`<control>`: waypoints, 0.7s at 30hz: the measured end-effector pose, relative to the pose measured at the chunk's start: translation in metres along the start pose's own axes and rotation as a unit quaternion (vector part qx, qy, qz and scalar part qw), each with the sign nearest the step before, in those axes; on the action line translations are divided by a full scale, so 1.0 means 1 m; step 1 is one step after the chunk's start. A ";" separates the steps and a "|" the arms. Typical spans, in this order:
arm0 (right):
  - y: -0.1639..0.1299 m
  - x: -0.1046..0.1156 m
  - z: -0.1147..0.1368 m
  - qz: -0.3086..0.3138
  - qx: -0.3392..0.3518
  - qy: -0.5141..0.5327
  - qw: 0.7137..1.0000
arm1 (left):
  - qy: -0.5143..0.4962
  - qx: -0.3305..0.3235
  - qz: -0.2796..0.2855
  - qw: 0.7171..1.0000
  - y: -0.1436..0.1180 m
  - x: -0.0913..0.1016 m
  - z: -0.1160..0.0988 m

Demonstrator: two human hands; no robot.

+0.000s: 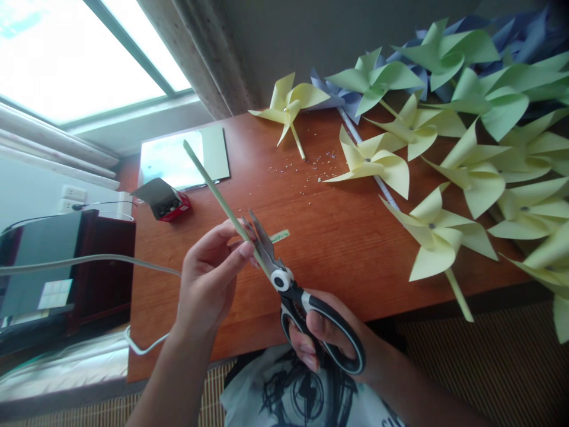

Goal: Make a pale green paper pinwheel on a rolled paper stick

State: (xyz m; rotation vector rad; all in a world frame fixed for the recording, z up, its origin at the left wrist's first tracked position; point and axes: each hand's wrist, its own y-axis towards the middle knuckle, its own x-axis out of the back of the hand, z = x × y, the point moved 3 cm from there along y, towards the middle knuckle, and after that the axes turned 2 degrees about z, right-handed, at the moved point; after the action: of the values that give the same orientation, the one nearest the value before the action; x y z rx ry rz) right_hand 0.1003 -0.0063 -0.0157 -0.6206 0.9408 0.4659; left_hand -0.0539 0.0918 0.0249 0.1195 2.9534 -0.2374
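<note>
Lower centre of frame: right hand (324, 335) grips black-handled scissors (284, 276), blades closed on a thin green paper stick (213, 187). Left hand (208, 279) pinches that stick, which slants toward upper left. Beyond, a small red box (166, 201) sits on the wooden counter (329, 237). Paper pinwheels (444, 172) crowd the upper right.

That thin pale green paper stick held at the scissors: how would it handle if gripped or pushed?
The paper stick juts out straight from the left hand, so it is probably fairly stiff and light. Being slim and apparently round, it might roll on the table. At the scissors blades, it would likely crush under a hard pinch.
</note>
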 end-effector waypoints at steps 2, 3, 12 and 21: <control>0.000 0.000 0.000 0.002 -0.002 0.003 1.000 | 0.001 0.000 -0.004 1.000 0.000 0.001 0.000; 0.000 0.000 0.000 0.004 -0.002 0.006 1.000 | 0.001 0.001 -0.006 1.000 0.000 0.001 0.000; -0.001 0.001 0.002 0.018 0.011 0.012 1.000 | -0.016 0.016 -0.010 1.000 -0.001 0.001 0.002; 0.000 0.000 0.003 0.022 0.011 0.010 1.000 | -0.006 0.004 0.019 1.000 -0.001 0.001 0.000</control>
State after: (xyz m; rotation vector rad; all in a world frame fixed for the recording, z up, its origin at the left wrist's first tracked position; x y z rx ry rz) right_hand 0.1017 -0.0041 -0.0143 -0.5865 0.9784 0.4898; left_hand -0.0550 0.0905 0.0245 0.1730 2.9349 -0.2440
